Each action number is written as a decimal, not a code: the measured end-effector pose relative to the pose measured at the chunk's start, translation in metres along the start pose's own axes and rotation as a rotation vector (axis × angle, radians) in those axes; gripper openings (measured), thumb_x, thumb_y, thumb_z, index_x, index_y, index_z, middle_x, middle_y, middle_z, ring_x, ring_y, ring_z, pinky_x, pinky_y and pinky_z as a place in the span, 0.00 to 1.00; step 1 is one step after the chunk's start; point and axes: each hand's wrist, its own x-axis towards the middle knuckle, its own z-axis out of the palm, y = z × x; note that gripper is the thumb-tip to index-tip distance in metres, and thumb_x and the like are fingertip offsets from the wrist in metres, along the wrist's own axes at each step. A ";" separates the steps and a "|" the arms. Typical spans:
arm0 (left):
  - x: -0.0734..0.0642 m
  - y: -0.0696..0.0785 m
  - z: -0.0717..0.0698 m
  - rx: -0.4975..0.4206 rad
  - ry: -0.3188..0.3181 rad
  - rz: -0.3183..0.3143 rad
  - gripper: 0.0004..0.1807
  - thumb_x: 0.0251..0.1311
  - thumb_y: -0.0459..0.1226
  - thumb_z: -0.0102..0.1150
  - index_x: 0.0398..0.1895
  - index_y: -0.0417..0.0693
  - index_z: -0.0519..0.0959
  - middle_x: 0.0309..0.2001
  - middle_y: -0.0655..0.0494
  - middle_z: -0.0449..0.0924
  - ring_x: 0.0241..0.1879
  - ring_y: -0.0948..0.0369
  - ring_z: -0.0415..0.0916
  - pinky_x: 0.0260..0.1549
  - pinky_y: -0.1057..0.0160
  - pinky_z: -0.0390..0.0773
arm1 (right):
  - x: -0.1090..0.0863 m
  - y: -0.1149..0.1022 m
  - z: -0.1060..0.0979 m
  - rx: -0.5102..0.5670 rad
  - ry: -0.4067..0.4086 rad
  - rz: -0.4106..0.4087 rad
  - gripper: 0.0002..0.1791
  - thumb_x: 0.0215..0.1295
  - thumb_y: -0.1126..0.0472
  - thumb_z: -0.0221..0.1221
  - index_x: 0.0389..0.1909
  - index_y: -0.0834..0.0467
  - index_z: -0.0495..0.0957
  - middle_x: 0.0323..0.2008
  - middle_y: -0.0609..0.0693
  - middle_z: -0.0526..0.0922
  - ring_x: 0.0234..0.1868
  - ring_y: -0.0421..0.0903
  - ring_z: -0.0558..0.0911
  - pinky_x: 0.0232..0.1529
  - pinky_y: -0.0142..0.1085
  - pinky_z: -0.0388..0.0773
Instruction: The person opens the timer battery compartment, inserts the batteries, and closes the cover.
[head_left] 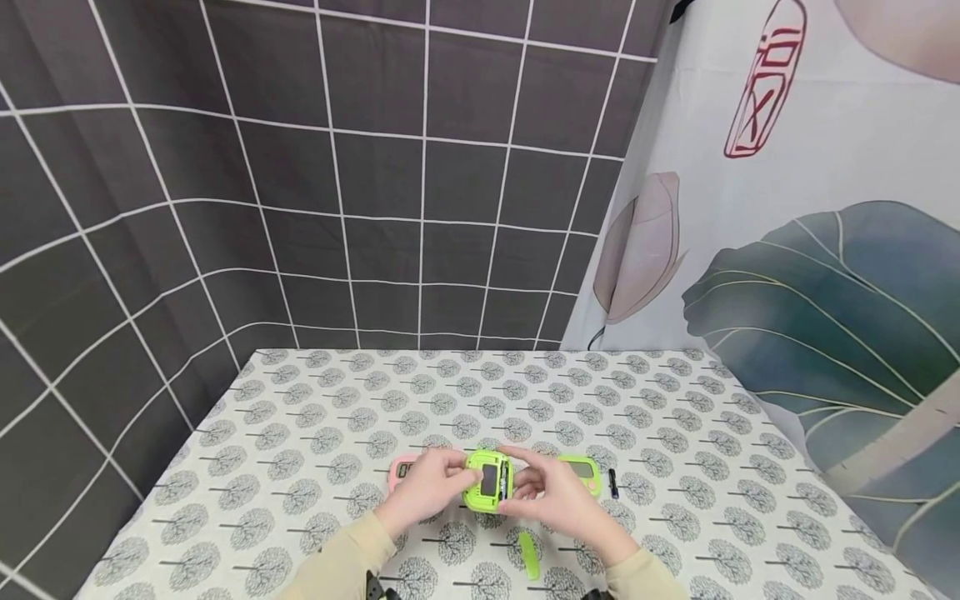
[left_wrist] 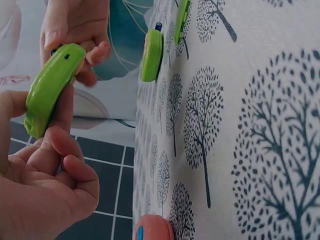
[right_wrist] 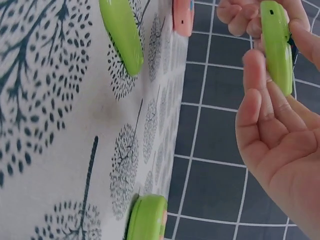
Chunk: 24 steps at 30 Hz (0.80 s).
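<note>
A lime-green digital timer (head_left: 489, 479) is held up over the table, its back facing the head camera and its battery compartment uncovered. Inside the compartment lies a dark battery (head_left: 505, 479). My left hand (head_left: 433, 483) grips the timer's left side, thumb on the back and fingers beneath. From the right, my right hand (head_left: 558, 492) holds it, index finger at the top edge and thumb low beside the battery. The wrist views show the green casing (left_wrist: 52, 90) edge-on between both hands. On the table below lies a loose green battery cover (head_left: 528, 556).
A pink timer (head_left: 403, 471) lies to the left, partly behind my left hand. To the right are a second green timer (head_left: 585, 472), screen up, and a loose black battery (head_left: 613, 483). The tree-print tablecloth (head_left: 420, 385) runs back to a dark grid curtain (head_left: 375, 175).
</note>
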 end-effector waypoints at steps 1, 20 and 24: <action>0.000 0.000 0.000 -0.003 -0.003 -0.001 0.15 0.59 0.41 0.59 0.43 0.39 0.81 0.30 0.54 0.85 0.19 0.66 0.71 0.17 0.72 0.69 | 0.000 0.000 0.000 0.033 -0.004 0.013 0.43 0.47 0.58 0.71 0.66 0.61 0.64 0.34 0.52 0.85 0.31 0.40 0.82 0.35 0.32 0.80; 0.000 0.000 0.003 -0.022 -0.016 -0.021 0.14 0.60 0.41 0.58 0.43 0.41 0.82 0.26 0.57 0.84 0.16 0.66 0.64 0.16 0.72 0.67 | -0.001 -0.003 -0.003 0.257 -0.033 0.113 0.41 0.48 0.64 0.70 0.64 0.61 0.64 0.29 0.57 0.83 0.30 0.51 0.85 0.35 0.40 0.83; 0.000 0.001 0.003 -0.024 -0.013 -0.020 0.14 0.60 0.41 0.59 0.42 0.41 0.82 0.26 0.56 0.84 0.17 0.65 0.66 0.16 0.71 0.68 | -0.002 -0.003 -0.003 0.311 -0.042 0.110 0.40 0.50 0.65 0.69 0.64 0.61 0.63 0.29 0.58 0.81 0.29 0.51 0.85 0.35 0.45 0.83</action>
